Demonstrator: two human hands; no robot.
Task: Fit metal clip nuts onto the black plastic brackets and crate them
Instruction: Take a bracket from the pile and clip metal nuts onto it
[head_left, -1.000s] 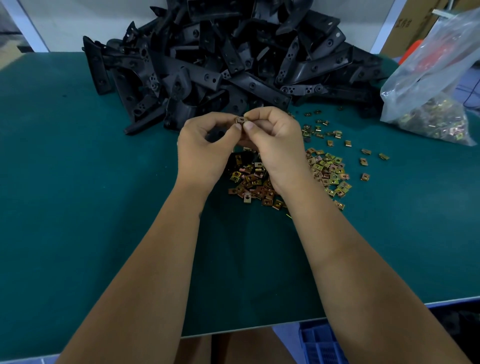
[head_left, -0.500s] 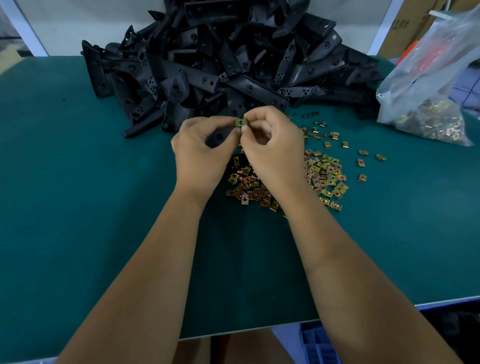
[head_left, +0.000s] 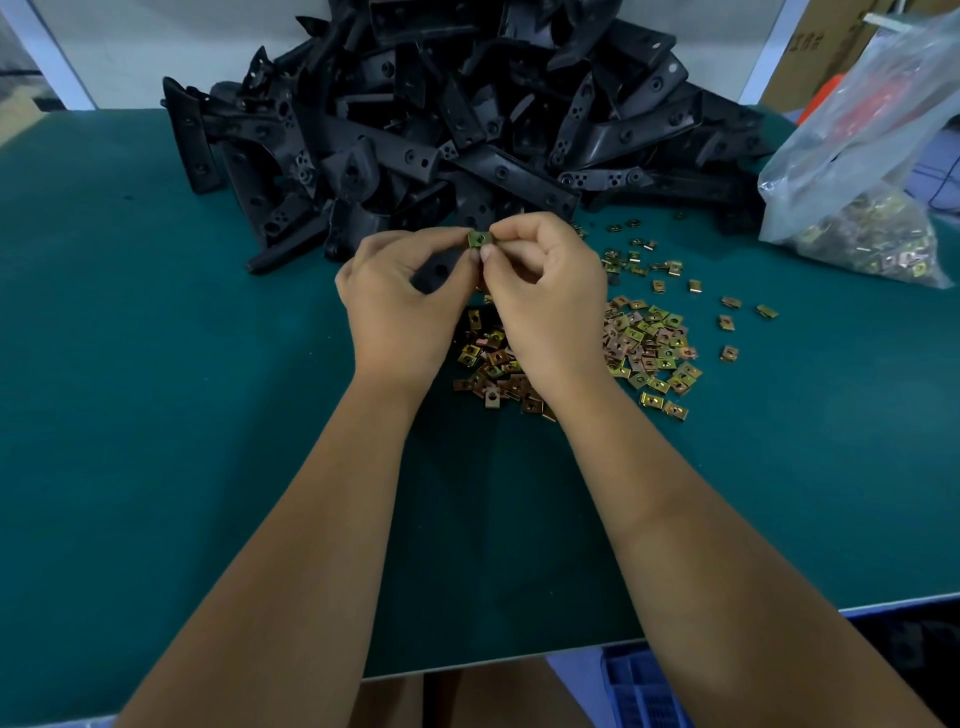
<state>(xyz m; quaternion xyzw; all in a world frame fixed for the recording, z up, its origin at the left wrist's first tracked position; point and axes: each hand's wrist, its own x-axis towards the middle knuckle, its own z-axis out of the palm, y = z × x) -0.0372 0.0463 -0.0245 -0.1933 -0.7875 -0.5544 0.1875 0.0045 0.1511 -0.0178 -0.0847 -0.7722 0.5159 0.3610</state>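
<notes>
Both hands meet above the table's middle. My left hand grips a small black plastic bracket, mostly hidden inside the fingers. My right hand pinches a brass-coloured clip nut between thumb and forefinger, held against the bracket's top end. Under and to the right of the hands lies a heap of loose clip nuts. A big pile of black brackets fills the back of the table.
The green table mat runs to a near edge at the bottom. A clear plastic bag of clip nuts lies at the right. A blue crate shows below the table edge. Cardboard boxes stand at the back right.
The clip nut has turned from edge-on to flat face showing between the fingertips. Both hands stay together in nearly the same place.
</notes>
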